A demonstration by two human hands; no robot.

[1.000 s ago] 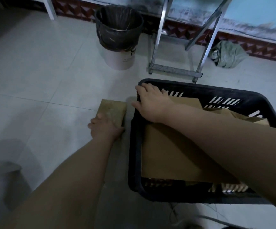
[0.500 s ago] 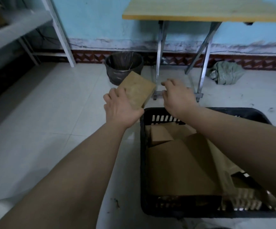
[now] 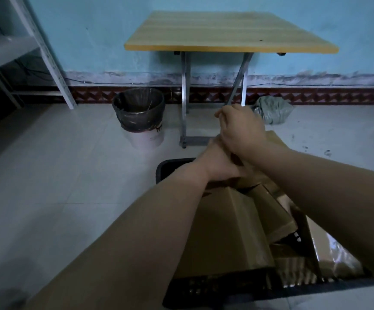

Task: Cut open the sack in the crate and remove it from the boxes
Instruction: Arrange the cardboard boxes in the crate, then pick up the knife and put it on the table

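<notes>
Just above the crate's [image 3: 165, 169] far end, both hands meet on a box [image 3: 273, 139]. The right hand [image 3: 242, 130] curls its grip over the top, and the left hand [image 3: 217, 163] clasps it from below, fingers mostly hidden. More boxes [image 3: 221, 231] fill the crate, and a green sack [image 3: 273, 113] lies beyond it.

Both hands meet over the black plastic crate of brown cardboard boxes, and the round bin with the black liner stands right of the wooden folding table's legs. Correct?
No: the head view shows the round bin with the black liner left of the legs of the wooden folding table. The left hand and right hand meet over the black plastic crate of brown cardboard boxes.
</notes>
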